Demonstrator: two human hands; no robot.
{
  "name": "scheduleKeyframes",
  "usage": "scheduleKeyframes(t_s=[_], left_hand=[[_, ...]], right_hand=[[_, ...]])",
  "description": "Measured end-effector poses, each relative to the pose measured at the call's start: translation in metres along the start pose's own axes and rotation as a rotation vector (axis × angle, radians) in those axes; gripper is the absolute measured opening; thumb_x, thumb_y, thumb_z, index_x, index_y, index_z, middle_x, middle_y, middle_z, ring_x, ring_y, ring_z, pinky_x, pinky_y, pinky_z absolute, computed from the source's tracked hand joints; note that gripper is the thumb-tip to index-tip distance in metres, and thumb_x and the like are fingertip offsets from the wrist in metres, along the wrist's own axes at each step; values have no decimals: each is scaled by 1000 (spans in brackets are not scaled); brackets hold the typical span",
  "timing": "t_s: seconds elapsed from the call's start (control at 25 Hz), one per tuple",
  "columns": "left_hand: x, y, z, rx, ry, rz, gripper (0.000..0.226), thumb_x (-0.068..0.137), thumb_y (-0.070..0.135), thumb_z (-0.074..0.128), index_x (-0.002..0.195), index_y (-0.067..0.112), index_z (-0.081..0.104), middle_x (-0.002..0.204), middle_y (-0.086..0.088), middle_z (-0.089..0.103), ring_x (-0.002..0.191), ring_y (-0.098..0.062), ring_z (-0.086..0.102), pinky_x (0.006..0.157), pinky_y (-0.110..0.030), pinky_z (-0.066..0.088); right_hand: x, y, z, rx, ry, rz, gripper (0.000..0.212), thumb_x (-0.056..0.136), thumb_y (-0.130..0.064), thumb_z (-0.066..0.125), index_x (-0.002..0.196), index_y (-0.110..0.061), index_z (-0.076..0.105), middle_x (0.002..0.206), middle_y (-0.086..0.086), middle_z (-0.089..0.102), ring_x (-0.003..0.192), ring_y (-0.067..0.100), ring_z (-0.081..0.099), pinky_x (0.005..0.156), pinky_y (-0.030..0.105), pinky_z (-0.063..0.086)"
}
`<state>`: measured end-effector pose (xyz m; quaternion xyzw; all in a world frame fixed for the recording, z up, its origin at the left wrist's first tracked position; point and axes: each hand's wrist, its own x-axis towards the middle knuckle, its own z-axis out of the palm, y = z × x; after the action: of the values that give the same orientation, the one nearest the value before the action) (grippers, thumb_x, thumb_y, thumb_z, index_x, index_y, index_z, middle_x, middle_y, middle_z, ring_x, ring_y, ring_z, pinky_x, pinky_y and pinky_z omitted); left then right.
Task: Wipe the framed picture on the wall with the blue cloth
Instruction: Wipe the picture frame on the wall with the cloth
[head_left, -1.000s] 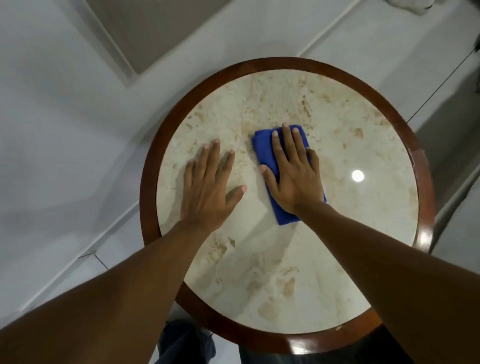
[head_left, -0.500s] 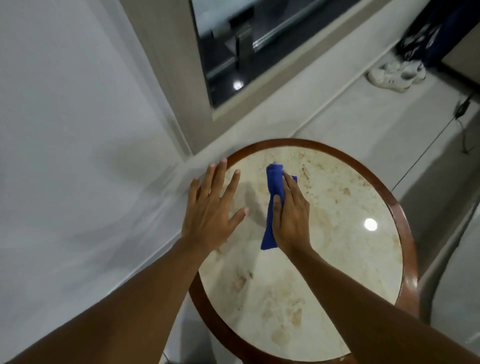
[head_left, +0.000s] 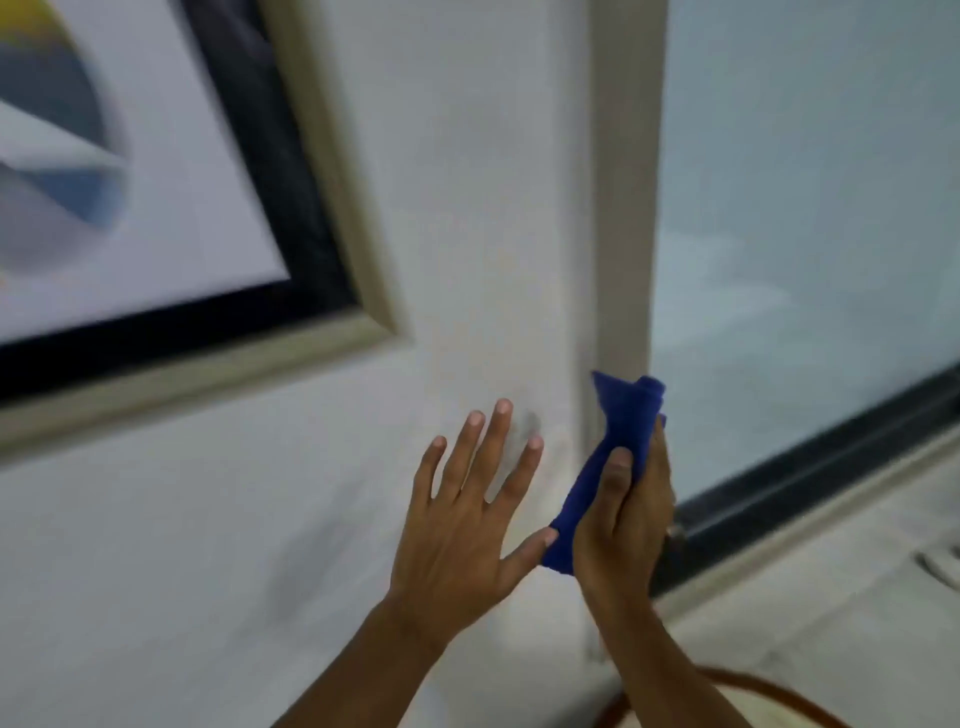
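Note:
The framed picture (head_left: 171, 249) hangs on the white wall at the upper left, with a beige outer frame, a black inner border and a blurred blue, grey and yellow print. My right hand (head_left: 626, 512) is raised in front of the wall's corner and grips the blue cloth (head_left: 618, 431), which is bunched and sticks up above my fingers. Just left of it, my left hand (head_left: 467, 514) is lifted with fingers spread and holds nothing; its thumb tip touches the cloth's lower end. Both hands are below and to the right of the picture.
A beige vertical trim (head_left: 626, 182) separates the wall from a large glass pane (head_left: 810, 249) on the right, with a dark bottom rail (head_left: 810, 478). The brown rim of the round table (head_left: 769, 693) shows at the bottom right.
My right hand picked the blue cloth up off the round table and raised it to the wall. My left hand lifted too. My view swung up from the table to the picture.

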<state>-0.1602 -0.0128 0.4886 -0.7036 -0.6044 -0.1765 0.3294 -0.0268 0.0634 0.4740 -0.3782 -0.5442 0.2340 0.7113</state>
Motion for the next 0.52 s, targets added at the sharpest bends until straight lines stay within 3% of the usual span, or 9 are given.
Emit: scheduleKeyframes(t_s=[0.08, 0.16, 0.2, 0.28, 0.4, 0.52], left_hand=[[36, -56, -70, 92, 130, -51, 77, 101, 65, 28, 162, 22, 10, 172, -10, -2, 157, -28, 0, 124, -48, 7], [64, -112, -136, 185, 228, -123, 76, 101, 63, 31, 162, 21, 14, 172, -12, 2, 157, -29, 2, 124, -49, 10], [76, -137, -163, 234, 260, -155, 76, 101, 62, 32, 162, 21, 15, 171, -13, 4, 157, -29, 2, 123, -51, 13], [95, -179, -207, 342, 279, -207, 75, 100, 62, 29, 161, 20, 16, 171, -13, 6, 157, -29, 3, 122, -53, 18], [109, -230, -251, 410, 260, -310, 76, 98, 64, 26, 161, 22, 16, 171, -11, 0, 157, -30, 1, 122, -55, 16], [100, -259, -252, 469, 282, -297, 75, 98, 64, 29, 160, 22, 22, 171, -11, 4, 157, -31, 5, 123, -54, 18]], right_hand=[[44, -86, 46, 106, 65, -132, 43, 102, -31, 28, 143, -23, 41, 108, -20, 64, 87, 7, 64, 79, 30, 52], [78, -176, 95, 171, 94, -277, 50, 103, -35, 26, 148, -15, 36, 133, 5, 60, 113, 27, 61, 96, 50, 44], [92, -215, 118, 170, 108, -331, 53, 103, -36, 25, 149, -12, 34, 141, 10, 54, 123, 31, 55, 101, 53, 37], [114, -288, 160, 152, 98, -441, 56, 103, -36, 25, 151, -8, 30, 154, 10, 40, 142, 26, 36, 112, 48, 25], [148, -360, 204, -56, 35, -661, 57, 104, -35, 27, 152, -6, 26, 161, 9, 24, 149, 23, 19, 115, 44, 16], [168, -368, 225, -244, -33, -721, 64, 102, -45, 29, 155, -10, 20, 164, 6, 16, 150, 19, 13, 117, 46, 14]])
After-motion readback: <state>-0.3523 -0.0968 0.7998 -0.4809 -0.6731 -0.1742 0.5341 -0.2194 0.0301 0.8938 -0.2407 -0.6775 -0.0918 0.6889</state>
